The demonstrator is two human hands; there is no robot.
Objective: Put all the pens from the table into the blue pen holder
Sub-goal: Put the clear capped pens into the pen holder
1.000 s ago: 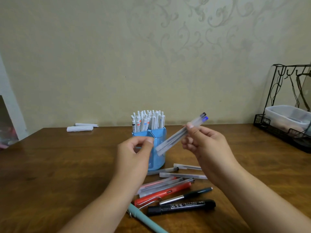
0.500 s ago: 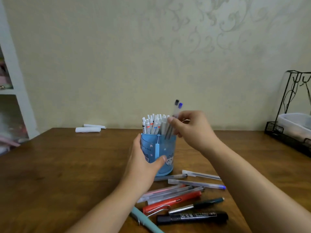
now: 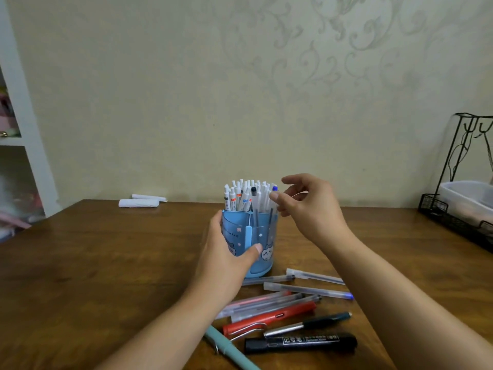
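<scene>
The blue pen holder (image 3: 262, 237), standing mid-table (image 3: 106, 263) and packed with white pens (image 3: 241, 196), is gripped round its side by the left hand (image 3: 226, 260). The right hand (image 3: 309, 209) is held loosely open, empty, at the holder's 2 o'clock. Loose pens (image 3: 288, 308) are scattered at its 5 o'clock.

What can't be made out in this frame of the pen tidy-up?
All in the head view:
- Teal pen: lower end cut off by the bottom edge.
- Blue pen holder: left wall hidden behind the left hand.
- Clear pens under that wrist: left ends covered, count unclear.
- Black marker: label print too small to read.
- Plastic tub: contents blurred and cropped at the right edge.
</scene>
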